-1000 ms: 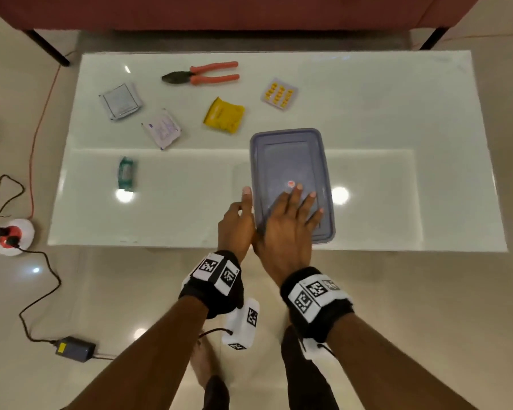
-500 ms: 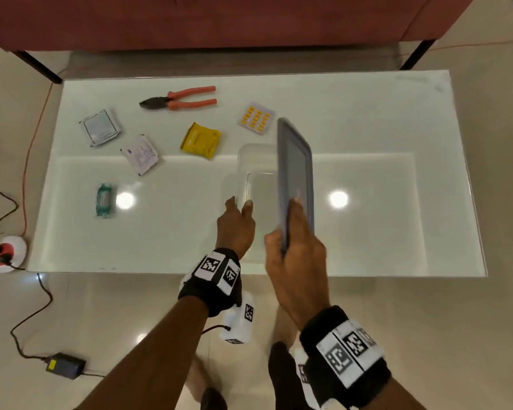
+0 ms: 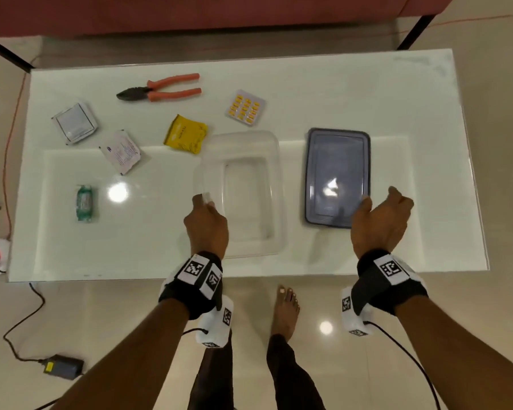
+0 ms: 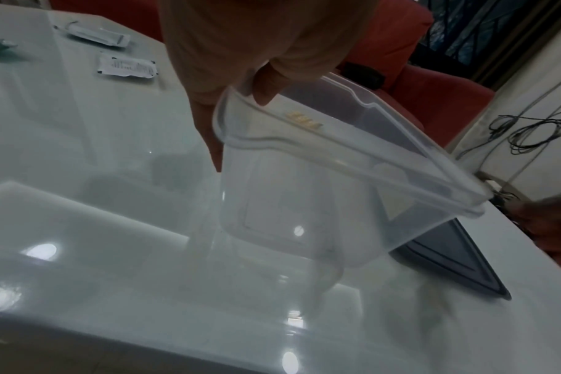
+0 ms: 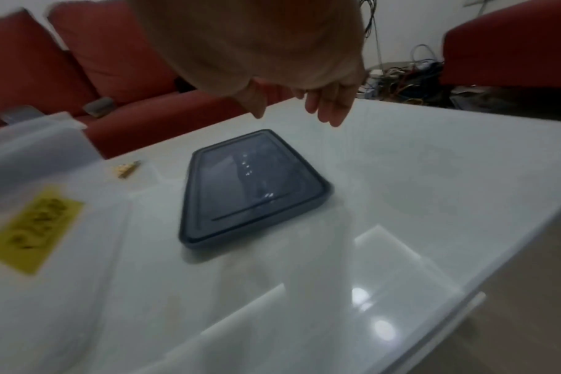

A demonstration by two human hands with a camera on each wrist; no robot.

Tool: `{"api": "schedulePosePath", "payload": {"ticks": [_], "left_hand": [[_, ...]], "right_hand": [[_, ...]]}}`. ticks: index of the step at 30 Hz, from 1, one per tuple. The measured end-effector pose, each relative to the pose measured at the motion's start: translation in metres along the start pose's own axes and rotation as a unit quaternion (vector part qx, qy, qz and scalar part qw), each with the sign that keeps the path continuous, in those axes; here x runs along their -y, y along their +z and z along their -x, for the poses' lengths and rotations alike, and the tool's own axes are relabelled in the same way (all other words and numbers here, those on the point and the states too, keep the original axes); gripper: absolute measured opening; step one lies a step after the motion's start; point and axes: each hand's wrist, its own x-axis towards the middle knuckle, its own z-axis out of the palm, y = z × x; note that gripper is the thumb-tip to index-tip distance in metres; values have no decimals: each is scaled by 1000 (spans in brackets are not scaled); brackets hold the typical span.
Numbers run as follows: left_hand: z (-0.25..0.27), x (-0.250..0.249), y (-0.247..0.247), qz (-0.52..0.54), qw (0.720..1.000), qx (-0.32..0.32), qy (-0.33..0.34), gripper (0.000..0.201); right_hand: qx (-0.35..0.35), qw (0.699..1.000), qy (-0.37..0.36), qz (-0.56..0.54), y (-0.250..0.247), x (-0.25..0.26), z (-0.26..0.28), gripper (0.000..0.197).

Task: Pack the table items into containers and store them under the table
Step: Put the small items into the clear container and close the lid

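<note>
A clear plastic container (image 3: 241, 136) stands open at the table's middle. My left hand (image 3: 205, 206) pinches its near-left rim, thumb inside the rim (image 4: 266, 86). The grey-blue lid (image 3: 336, 173) lies flat on the table just right of the container (image 4: 321, 182). My right hand (image 3: 379, 216) hovers over the lid's near-right corner, fingers relaxed and holding nothing; its fingertips (image 5: 332, 111) hang above the lid (image 5: 253, 187). Loose items lie left and behind: orange-handled pliers (image 3: 160, 88), a yellow pill blister (image 3: 245, 108), a yellow sachet (image 3: 185, 134), a white sachet (image 3: 120, 150), a white square packet (image 3: 74, 122), a green packet (image 3: 84, 202).
The white glass table (image 3: 367, 93) has bare surface to the right of the lid. A red sofa (image 3: 190, 13) runs behind it. Cables and a power adapter (image 3: 62, 366) lie on the floor at left. My bare foot (image 3: 285, 312) stands by the near edge.
My right hand lifted the lid off the container, carried it right, laid it flat and let go. My left hand stayed on the container's rim.
</note>
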Motion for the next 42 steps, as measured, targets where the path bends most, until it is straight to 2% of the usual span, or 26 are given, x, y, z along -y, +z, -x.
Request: {"api": "schedulePosePath", "payload": {"ticks": [2, 5, 9, 15, 20, 22, 25, 26, 28, 31, 33, 35, 38, 42], "left_hand": [[5, 3, -2, 26, 1000, 3, 14, 36], [5, 11, -10, 94, 996, -1, 3, 51], [-23, 35, -39, 85, 996, -34, 2, 51], [-113, 98, -106, -61, 989, -135, 8, 58], [-188, 144, -147, -170, 975, -136, -50, 68], [-205, 157, -155, -157, 979, -118, -61, 70], [-211, 170, -157, -72, 991, -114, -26, 55], [-211, 173, -157, -43, 992, -117, -14, 48], [-204, 175, -154, 5, 992, -124, -8, 40], [-191, 167, -145, 73, 989, -129, 4, 39], [-179, 148, -140, 126, 984, -125, 32, 37], [-160, 119, -133, 165, 978, -102, 77, 35], [-120, 66, -120, 179, 964, -29, 195, 35], [-71, 4, -92, 154, 939, 52, 303, 40]], "right_hand": [[-25, 995, -79, -50, 7, 25, 21, 41], [-41, 973, -198, -114, 20, 81, 67, 32], [38, 948, -289, -131, 51, 158, 133, 29], [180, 919, -350, -14, 138, 247, 186, 35], [250, 885, -374, 119, 224, 295, 189, 44], [242, 882, -373, 158, 261, 310, 187, 55], [207, 868, -390, 227, 296, 322, 181, 71], [194, 861, -404, 241, 301, 324, 183, 66], [172, 867, -416, 216, 302, 322, 187, 40], [146, 921, -355, 63, 280, 315, 192, 16], [62, 951, -291, -79, 247, 311, 190, 9], [-24, 958, -224, -175, 204, 301, 184, 10], [-123, 960, -144, -208, 138, 267, 168, 15], [-137, 979, -80, -128, 93, 204, 151, 20]]}}
